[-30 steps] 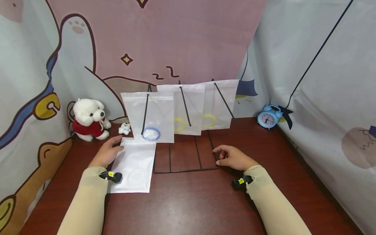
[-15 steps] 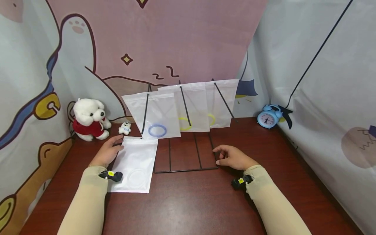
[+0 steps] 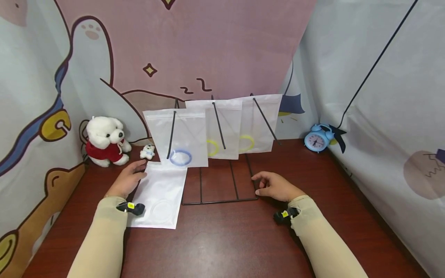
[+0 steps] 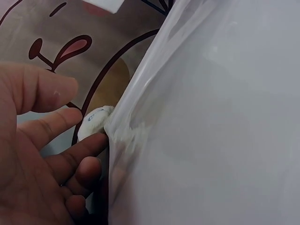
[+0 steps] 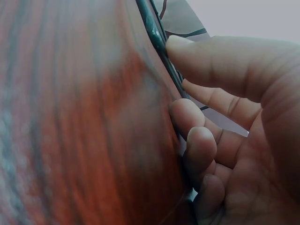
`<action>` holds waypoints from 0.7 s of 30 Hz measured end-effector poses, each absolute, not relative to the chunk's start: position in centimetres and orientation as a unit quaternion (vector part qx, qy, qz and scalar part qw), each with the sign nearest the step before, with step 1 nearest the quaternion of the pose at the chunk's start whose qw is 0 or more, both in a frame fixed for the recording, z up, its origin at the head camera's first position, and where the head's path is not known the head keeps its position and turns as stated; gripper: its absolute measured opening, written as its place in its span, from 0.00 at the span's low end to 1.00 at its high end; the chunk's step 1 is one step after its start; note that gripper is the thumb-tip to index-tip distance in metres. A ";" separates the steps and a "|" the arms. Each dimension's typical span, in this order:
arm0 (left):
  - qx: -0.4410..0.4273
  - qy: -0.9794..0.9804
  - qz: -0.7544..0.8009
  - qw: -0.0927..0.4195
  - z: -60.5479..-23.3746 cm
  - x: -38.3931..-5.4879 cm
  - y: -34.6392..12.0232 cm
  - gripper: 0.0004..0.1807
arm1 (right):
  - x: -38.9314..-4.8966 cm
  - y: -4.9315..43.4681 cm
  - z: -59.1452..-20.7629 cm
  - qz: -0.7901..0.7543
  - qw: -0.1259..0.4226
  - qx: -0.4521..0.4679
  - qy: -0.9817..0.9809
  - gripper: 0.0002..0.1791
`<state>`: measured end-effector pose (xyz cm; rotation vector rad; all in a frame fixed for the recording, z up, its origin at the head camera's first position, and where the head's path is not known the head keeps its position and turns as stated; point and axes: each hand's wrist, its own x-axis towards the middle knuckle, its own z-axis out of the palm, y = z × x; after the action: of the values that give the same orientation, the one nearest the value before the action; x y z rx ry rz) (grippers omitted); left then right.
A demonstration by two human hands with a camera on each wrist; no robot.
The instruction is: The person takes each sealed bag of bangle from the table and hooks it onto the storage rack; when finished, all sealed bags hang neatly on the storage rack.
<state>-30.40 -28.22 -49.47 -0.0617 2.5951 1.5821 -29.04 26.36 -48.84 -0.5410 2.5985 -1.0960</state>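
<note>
In the head view, three white zip bags hang from a black wire rack (image 3: 219,201). The front left bag (image 3: 187,129) shows a blue ring inside; a yellow ring shows in the middle bag (image 3: 224,123) and another in the right bag (image 3: 262,116). A fourth white bag (image 3: 158,193), with a round outline pressed through it, lies flat on the table. My left hand (image 3: 128,180) rests at its upper left edge, loose fingertips against the side, thumb apart. With relaxed fingers, my right hand (image 3: 276,187) touches the right rod (image 5: 161,42) of the rack's base.
A white plush dog (image 3: 106,141) in red and a tiny white dog figure (image 3: 147,151) stand at the back left. At the back right is a blue alarm clock (image 3: 318,138). Printed cloth walls (image 3: 226,50) enclose the brown table (image 3: 222,243).
The hanging bags swung right half a second ago and have swung back left and down since. Both hands and the flat bag have stayed practically where they were.
</note>
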 end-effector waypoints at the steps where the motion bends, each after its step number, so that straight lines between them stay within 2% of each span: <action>1: -0.021 0.853 0.518 0.053 -49.4 -30.4 -28.2 0.35 | -29.0 26.4 -48.8 -0.379 0.136 -0.187 0.896 0.25; 12: -0.001 0.862 0.502 0.071 -49.1 -31.2 -28.1 0.37 | -29.1 26.4 -49.1 -0.374 0.131 -0.186 0.899 0.25; 21: -0.004 0.848 0.528 0.047 -49.1 -31.7 -27.8 0.37 | -29.1 26.4 -49.2 -0.379 0.130 -0.186 0.897 0.25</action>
<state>-31.70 -27.80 -49.08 -0.0114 2.5865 1.6112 -29.14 26.43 -49.20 -0.5399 2.6062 -1.1020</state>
